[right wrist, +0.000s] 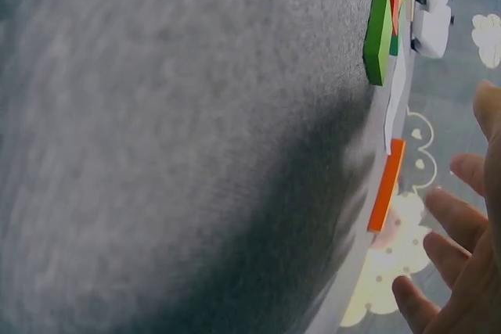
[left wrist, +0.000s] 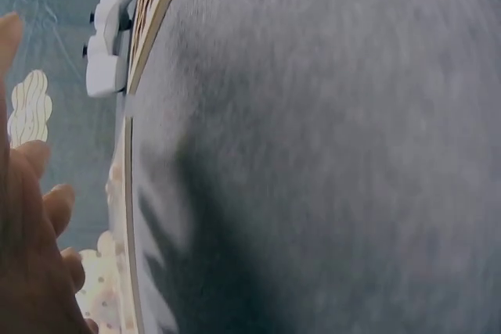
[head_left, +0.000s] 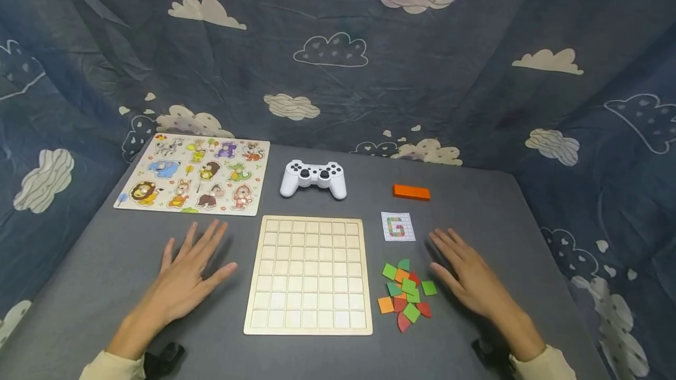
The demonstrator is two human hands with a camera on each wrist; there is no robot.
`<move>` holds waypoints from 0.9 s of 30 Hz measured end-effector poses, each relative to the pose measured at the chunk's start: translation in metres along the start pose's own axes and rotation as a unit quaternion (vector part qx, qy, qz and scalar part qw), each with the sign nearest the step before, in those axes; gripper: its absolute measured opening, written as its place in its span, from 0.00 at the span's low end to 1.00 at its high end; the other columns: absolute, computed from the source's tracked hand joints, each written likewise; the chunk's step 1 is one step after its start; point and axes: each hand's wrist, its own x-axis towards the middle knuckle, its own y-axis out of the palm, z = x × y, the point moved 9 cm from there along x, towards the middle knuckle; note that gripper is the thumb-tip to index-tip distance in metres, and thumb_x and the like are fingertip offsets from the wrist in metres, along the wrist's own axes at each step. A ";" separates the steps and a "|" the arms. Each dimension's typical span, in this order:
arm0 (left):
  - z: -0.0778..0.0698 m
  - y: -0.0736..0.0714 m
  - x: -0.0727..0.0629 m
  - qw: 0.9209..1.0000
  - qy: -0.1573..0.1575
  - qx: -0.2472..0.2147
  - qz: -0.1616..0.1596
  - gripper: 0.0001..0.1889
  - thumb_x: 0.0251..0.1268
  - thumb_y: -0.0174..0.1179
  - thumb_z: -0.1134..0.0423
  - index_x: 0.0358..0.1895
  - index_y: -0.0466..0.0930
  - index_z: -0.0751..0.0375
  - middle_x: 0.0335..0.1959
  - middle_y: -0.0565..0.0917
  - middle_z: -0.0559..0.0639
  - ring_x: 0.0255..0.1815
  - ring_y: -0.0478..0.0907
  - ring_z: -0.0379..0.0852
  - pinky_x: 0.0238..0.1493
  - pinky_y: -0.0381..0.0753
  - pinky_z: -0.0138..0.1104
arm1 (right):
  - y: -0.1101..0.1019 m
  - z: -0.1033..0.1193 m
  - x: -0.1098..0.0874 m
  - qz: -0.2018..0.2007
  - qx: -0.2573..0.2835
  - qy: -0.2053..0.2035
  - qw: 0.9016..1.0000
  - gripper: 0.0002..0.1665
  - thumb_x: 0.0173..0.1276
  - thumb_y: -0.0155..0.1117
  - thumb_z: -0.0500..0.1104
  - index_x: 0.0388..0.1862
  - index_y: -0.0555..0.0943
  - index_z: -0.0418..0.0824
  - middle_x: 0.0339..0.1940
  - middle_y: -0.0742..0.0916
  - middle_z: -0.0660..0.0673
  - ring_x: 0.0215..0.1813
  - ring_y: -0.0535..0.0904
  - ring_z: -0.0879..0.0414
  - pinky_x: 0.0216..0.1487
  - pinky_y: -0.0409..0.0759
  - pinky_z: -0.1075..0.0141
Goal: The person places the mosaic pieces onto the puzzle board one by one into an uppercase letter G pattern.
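My left hand [head_left: 185, 280] is spread palm down over the grey table, left of a wooden grid board [head_left: 308, 274] with square cells. Nothing is in its fingers; in the left wrist view the hand [left wrist: 35, 232] hovers above its shadow. Straight-fingered too, my right hand [head_left: 470, 274] holds nothing and lies to the right of a heap of red, green and orange tiles [head_left: 409, 289], some square and some with a curved side. Above the tiles lies a small card [head_left: 398, 227] printed with a coloured G on a grid. A green tile [right wrist: 378, 37] shows large in the right wrist view.
At the back left lies an animal puzzle board [head_left: 192, 175]. A white game controller [head_left: 314, 179] sits behind the grid board, and an orange block [head_left: 411, 192] lies behind the card. Dark cloth with a cloud pattern [head_left: 338, 104] rises behind the table.
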 end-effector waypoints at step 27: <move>-0.039 0.035 0.005 0.968 0.094 -0.212 0.092 0.63 0.46 0.77 0.44 0.83 0.43 0.48 0.84 0.44 0.58 0.80 0.29 0.74 0.65 0.21 0.74 | 0.006 0.017 0.023 0.048 0.137 -0.071 0.987 0.32 0.66 0.71 0.51 0.68 0.77 0.46 0.64 0.83 0.45 0.63 0.79 0.45 0.61 0.76 0.42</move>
